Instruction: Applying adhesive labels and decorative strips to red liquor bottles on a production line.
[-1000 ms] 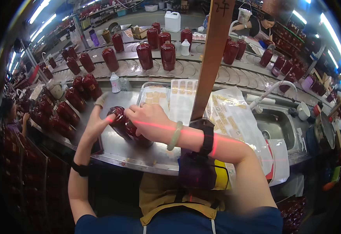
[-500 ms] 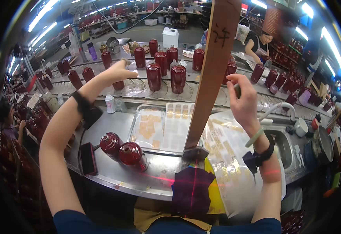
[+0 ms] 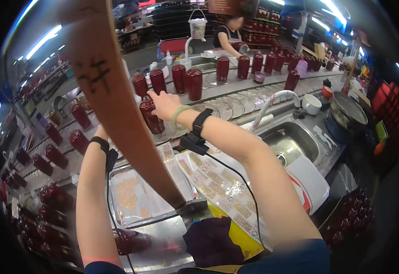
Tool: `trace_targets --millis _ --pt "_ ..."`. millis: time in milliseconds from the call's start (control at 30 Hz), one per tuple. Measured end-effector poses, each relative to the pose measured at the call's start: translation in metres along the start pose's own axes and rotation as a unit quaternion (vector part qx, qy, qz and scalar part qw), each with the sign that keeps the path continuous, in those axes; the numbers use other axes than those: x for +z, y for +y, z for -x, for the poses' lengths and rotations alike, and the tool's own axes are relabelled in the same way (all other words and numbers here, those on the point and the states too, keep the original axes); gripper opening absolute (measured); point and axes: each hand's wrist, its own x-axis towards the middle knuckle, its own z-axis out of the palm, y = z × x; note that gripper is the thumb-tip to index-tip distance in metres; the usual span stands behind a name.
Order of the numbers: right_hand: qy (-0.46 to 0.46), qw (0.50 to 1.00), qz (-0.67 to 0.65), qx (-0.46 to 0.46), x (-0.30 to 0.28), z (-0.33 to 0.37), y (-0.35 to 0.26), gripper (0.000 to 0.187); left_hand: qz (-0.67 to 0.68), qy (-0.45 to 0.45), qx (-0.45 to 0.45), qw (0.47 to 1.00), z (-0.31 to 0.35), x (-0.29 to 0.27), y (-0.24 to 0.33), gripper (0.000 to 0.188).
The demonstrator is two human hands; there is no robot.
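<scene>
My right hand (image 3: 166, 106) reaches across the post to a dark red glass bottle (image 3: 151, 118) on the conveyor, its fingers closed about the bottle's neck and shoulder. Only the back of that hand and some fingertips show. Behind the brown wooden post (image 3: 117, 100), most of my left hand (image 3: 100, 133) is hidden, fingers included; a tilted red bottle (image 3: 78, 141) stands nearest to it. Beyond my right hand are more red bottles (image 3: 194, 85). Close to my left forearm, another red bottle (image 3: 133, 241) is on the steel bench.
A metal tray (image 3: 112, 194) with gold label pieces and sheets of gold stickers (image 3: 217, 182) lie on the bench. Dark cloth (image 3: 213, 242) sits at the front edge. To the right are a sink (image 3: 295, 141), faucet (image 3: 272, 102) and white mug (image 3: 311, 104). Across the conveyor a person (image 3: 229, 39) handles bottles.
My view has swung to the right, so the post now stands left of centre. My right hand has come from an empty-air pose to the bottle; my left hand has gone behind the post.
</scene>
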Motion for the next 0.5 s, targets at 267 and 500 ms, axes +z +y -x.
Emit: trace_targets --millis 267,500 --pt "0.058 0.994 0.065 0.066 0.033 -0.014 0.022 0.053 0.03 0.086 -0.108 0.99 0.034 0.038 0.064 0.124" --pt "0.08 0.989 0.094 0.076 0.045 -0.009 0.026 0.039 0.062 0.111 -0.069 0.99 0.031 0.033 0.03 0.096"
